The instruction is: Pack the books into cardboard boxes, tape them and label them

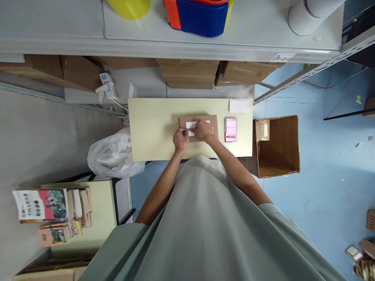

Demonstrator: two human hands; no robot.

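Observation:
A flat brown cardboard box (213, 122) lies on the cream table, with a white paper label (191, 125) on its top face. My left hand (181, 139) is closed in a pinch at the box's near left corner, its fingertips by the label's left edge. What those fingers hold, if anything, is too small to make out. Across the label reaches my right hand (204, 130), index finger stretched to the left and touching the paper, the other fingers partly curled. Right of the box lies a phone (231, 129) with a pinkish screen.
On the cream table (155, 128), another white label (238, 106) lies at the far right. An open cardboard carton (278, 146) stands right of it, a white plastic bag (114, 154) left. Boxes and a power strip (109, 86) sit beneath the shelf (73, 45). Books (55, 205) are stacked lower left.

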